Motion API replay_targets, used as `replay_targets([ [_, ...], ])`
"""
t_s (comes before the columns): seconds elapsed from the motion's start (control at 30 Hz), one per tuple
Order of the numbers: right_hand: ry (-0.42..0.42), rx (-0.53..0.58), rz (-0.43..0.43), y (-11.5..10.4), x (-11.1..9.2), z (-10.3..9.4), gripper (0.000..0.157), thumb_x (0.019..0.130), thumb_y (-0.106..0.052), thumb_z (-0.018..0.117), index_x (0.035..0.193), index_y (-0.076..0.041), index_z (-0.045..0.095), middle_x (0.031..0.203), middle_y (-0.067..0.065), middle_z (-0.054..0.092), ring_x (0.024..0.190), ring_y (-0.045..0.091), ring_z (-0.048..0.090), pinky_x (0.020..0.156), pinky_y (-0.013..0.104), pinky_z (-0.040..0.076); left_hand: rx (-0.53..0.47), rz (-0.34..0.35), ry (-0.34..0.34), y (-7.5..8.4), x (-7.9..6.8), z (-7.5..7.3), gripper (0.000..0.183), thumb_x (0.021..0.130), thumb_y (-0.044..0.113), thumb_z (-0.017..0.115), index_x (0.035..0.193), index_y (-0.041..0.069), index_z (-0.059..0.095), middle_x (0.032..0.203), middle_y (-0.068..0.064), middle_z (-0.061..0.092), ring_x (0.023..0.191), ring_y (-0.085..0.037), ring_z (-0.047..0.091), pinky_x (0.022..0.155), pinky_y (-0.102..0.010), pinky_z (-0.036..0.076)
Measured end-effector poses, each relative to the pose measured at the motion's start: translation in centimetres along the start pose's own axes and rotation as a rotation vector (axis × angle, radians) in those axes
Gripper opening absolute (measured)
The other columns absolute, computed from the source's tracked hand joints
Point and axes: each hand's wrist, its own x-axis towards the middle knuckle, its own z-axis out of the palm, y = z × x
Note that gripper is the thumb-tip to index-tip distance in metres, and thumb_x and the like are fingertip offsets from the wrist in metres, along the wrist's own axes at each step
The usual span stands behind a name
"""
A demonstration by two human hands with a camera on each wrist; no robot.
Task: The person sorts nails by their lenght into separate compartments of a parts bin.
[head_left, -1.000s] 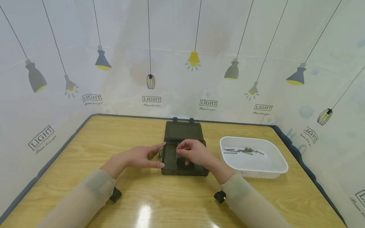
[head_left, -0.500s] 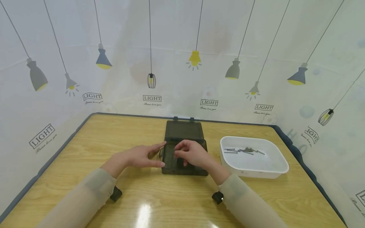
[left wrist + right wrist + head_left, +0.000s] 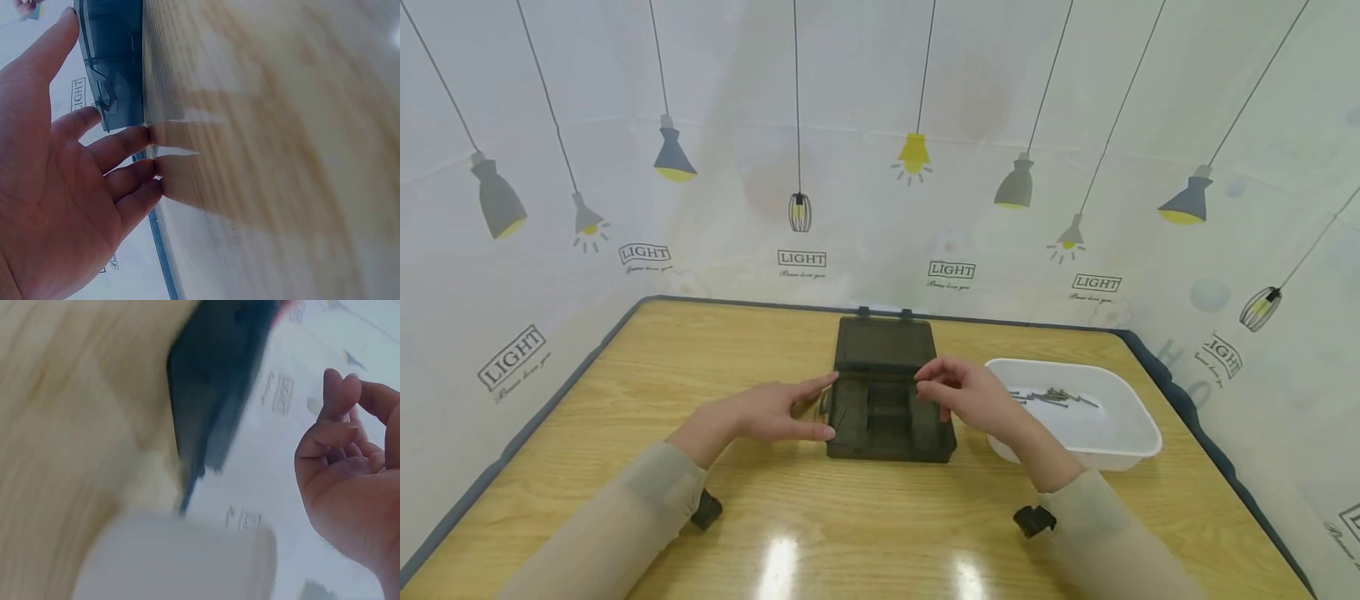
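A dark, see-through plastic organizer box (image 3: 891,417) lies on the wooden table with its lid (image 3: 886,343) swung back. Inside its left compartment leans a thin screw (image 3: 841,419). My left hand (image 3: 760,412) rests spread at the box's left side, thumb and index finger reaching its edge; in the left wrist view the other fingers (image 3: 134,142) extend beside the box wall. Above the box's right side is my right hand (image 3: 973,400), holding nothing. Its fingers are loosely bent, thumb close to the index finger, as the right wrist view also shows (image 3: 350,456).
To the right stands a white plastic tray (image 3: 1112,454) with several loose screws (image 3: 1056,397) in it, partly hidden by my right hand. A dark-edged table (image 3: 760,533) meets a lamp-print backdrop (image 3: 865,208) behind the box.
My right hand has let go of a screw over the box's left compartment and moved right, toward the tray. My left hand has stayed at the box's side.
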Motion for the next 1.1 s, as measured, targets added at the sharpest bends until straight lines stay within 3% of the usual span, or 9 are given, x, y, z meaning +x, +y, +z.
replay_targets([
  [0.17,0.061,-0.059,-0.017,1.1,-1.9,-3.2,0.021,0.112,-0.025,0.066,0.124,-0.008,0.071,0.112,0.020,0.078,0.073,0.020,0.065,0.069,0.037,0.060,-0.003,-0.003,0.002,0.0,-0.2,-0.1,0.102,0.098,0.077,0.065,0.178,0.038,0.015,0.178,-0.010,0.039,0.162,-0.038,0.042,0.131,-0.062,0.036],
  [0.4,0.107,-0.096,0.019,3.1,-4.5,-6.7,0.026,0.112,-0.027,0.067,0.127,-0.005,0.069,0.112,0.015,0.079,0.075,0.019,0.067,0.067,0.031,0.056,0.004,-0.001,0.006,-0.1,-0.2,-0.1,0.102,0.098,0.078,0.065,0.178,0.038,0.015,0.178,-0.010,0.038,0.161,-0.039,0.042,0.131,-0.063,0.036],
  [0.6,0.139,-0.130,0.068,5.0,-5.5,-9.5,0.032,0.112,-0.029,0.067,0.130,-0.003,0.069,0.115,0.018,0.078,0.078,0.019,0.067,0.064,0.032,0.051,0.003,0.005,0.004,-0.3,0.0,0.0,0.102,0.098,0.078,0.064,0.178,0.038,0.015,0.178,-0.009,0.037,0.162,-0.038,0.041,0.132,-0.062,0.035],
  [0.87,0.097,-0.168,0.153,9.2,-5.6,-12.3,0.036,0.112,-0.030,0.066,0.134,-0.002,0.068,0.117,0.015,0.078,0.083,0.023,0.068,0.065,0.031,0.053,-0.001,0.020,0.003,-0.3,0.2,0.1,0.102,0.098,0.077,0.065,0.178,0.037,0.015,0.179,-0.009,0.037,0.161,-0.038,0.043,0.131,-0.061,0.036],
  [1.1,0.022,-0.229,0.216,10.1,-5.0,-13.1,0.032,0.109,-0.028,0.071,0.133,-0.007,0.072,0.112,0.014,0.076,0.090,0.027,0.070,0.068,0.031,0.055,0.004,0.011,0.005,-0.4,0.1,0.0,0.103,0.098,0.078,0.065,0.178,0.038,0.015,0.178,-0.010,0.038,0.160,-0.040,0.043,0.131,-0.061,0.036],
])
